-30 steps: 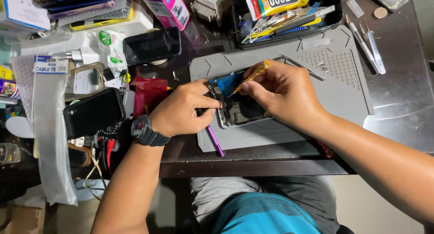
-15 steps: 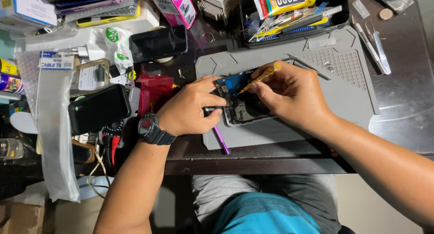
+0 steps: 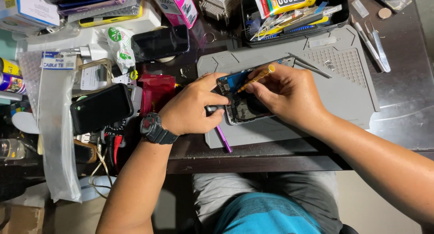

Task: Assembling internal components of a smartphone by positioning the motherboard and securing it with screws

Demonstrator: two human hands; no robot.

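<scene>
We see an opened phone [image 3: 242, 103] lying back-up on the grey work mat [image 3: 343, 94], its blue-tinted inner board exposed near the top end. It sits at the mat's near-left part, close to the desk's front edge, where both forearms can rest while working over it.

The left hand [image 3: 192, 109] is curled over the phone's left edge, fingers closed around a slim dark tool [image 3: 213, 109] whose tip reaches toward the frame — it seems to pin the phone down as much as to work on it. A black wristwatch [image 3: 153, 129] sits on that wrist. The right hand [image 3: 287, 96] is pinched shut on a yellow-handled driver [image 3: 255, 78], held like a pen and angled down into the board, the heel of the hand braced on the mat for steadiness.

A purple stick tool [image 3: 223, 139] pokes out from under the left hand, lying across the mat's front edge. Metal tweezers [image 3: 309, 66] lie just beyond the right hand's fingers on the mat, within easy reach.

Farther back, a black tray [image 3: 339, 19] holds a tube of glue [image 3: 285, 1] and assorted small tools. To the left, off the mat, two dark phones [image 3: 100, 107] [image 3: 160, 43] lie among clutter — a red pouch [image 3: 156, 91], a clear plastic bag [image 3: 56, 139] and cables. More tweezers [image 3: 373, 42] rest on the bare dark desk [image 3: 402, 107] at the right.
</scene>
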